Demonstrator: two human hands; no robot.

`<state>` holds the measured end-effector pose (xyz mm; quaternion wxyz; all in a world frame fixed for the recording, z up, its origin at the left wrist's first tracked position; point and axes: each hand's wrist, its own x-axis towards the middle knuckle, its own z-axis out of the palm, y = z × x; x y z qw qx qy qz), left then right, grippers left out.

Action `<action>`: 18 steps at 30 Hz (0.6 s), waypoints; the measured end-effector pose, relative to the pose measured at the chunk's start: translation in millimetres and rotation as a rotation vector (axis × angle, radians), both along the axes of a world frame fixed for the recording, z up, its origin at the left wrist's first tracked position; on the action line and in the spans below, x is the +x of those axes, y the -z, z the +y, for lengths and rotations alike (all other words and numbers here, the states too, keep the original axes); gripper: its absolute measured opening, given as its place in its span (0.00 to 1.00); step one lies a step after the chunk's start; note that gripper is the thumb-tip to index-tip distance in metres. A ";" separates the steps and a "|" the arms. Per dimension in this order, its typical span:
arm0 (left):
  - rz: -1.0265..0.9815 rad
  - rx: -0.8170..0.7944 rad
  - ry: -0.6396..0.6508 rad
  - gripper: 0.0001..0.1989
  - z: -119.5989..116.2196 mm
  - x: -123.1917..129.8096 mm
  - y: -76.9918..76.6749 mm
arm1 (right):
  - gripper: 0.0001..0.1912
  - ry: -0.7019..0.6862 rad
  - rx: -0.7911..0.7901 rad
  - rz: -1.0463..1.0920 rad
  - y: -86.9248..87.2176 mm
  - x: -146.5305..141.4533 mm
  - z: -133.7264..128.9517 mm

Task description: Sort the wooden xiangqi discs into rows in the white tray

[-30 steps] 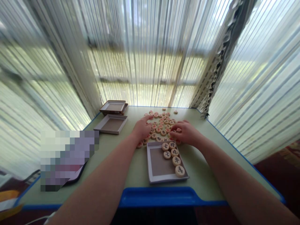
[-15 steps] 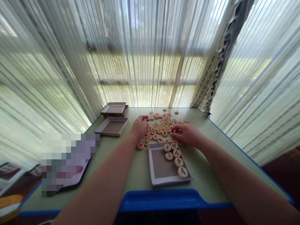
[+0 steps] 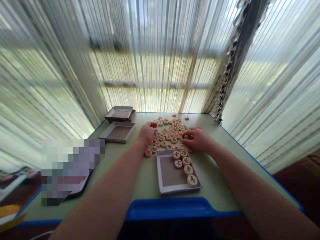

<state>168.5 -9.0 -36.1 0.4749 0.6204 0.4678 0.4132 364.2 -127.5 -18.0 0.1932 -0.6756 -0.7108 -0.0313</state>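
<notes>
Round wooden xiangqi pieces (image 3: pixel 168 137) with red or black characters lie in a loose spread at mid-table. At the spread's left edge is my left hand (image 3: pixel 146 134), its fingers curled inward beside some pieces; what its fingertips hold, if anything, is hidden. My right hand (image 3: pixel 200 138) rests low over the right edge, thumb and fingers bent but apart, touching or close to pieces there. Nearer to me, a shallow white-rimmed box tray (image 3: pixel 160 178) holds several black-character pieces along its right side, among them a horse piece (image 3: pixel 192 180) in the near corner.
Another shallow tray (image 3: pixel 117 140) lies at the left, with a brown box (image 3: pixel 119 114) behind it. A dark-edged flat object (image 3: pixel 86 183), partly pixelated, is at the near left. The green table (image 3: pixel 225 166) has a blue rim; sheer curtains (image 3: pixel 155 66) hang beyond it.
The whole view has shifted slightly up and left. Both hands keep nearly the same place by the pieces, and the pieces in the tray have not moved within it.
</notes>
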 end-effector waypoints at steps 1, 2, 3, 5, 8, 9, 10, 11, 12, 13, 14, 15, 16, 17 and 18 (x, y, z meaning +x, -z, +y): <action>-0.076 -0.022 -0.016 0.11 -0.1 0.3 -1.2 | 0.13 0.001 0.000 -0.005 -0.5 0.3 -0.6; -0.157 -0.044 -0.031 0.10 0.2 0.6 -2.2 | 0.13 0.004 -0.001 -0.008 -1.0 0.5 -1.1; -0.233 -0.070 -0.043 0.11 0.7 0.8 -3.1 | 0.13 0.005 -0.002 -0.009 -1.4 0.7 -1.7; -0.339 -0.127 -0.052 0.16 2.2 0.9 -4.5 | 0.13 0.005 -0.008 -0.010 -1.7 0.7 -2.4; -0.396 -0.184 -0.046 0.21 3.6 0.3 -6.2 | 0.13 -0.003 -0.009 -0.013 -1.4 -0.1 -2.7; -0.403 -0.192 -0.046 0.22 3.7 0.1 -6.5 | 0.13 -0.005 -0.008 -0.013 -1.2 -0.4 -2.7; -0.405 -0.196 -0.045 0.23 3.7 0.0 -6.6 | 0.13 -0.008 -0.007 -0.011 -0.8 -0.6 -2.6; -0.401 -0.196 -0.044 0.23 3.6 0.0 -6.5 | 0.13 -0.011 -0.007 -0.008 -0.4 -0.8 -2.5; -0.385 -0.190 -0.042 0.24 3.7 0.0 -6.1 | 0.13 -0.013 -0.008 -0.004 0.0 -0.9 -2.3; -0.351 -0.169 -0.038 0.23 3.8 -0.1 -5.5 | 0.13 -0.015 -0.007 0.003 0.5 -1.1 -2.1; -0.278 -0.119 -0.038 0.22 3.9 -0.4 -4.8 | 0.13 -0.016 -0.006 0.011 1.0 -1.3 -1.9; -0.179 -0.050 -0.047 0.20 3.9 -1.3 -4.3 | 0.13 -0.020 -0.007 0.018 1.4 -1.5 -1.6; -0.077 0.021 -0.068 0.18 3.6 -2.7 -4.2 | 0.13 -0.025 -0.009 0.022 1.7 -1.9 -1.4; 0.032 0.099 -0.105 0.16 2.8 -4.8 -4.7 | 0.14 -0.030 -0.010 0.026 1.7 -2.3 -1.3; 0.149 0.175 -0.156 0.14 1.3 -7.5 -6.0 | 0.14 -0.032 -0.010 0.029 1.5 -2.7 -1.4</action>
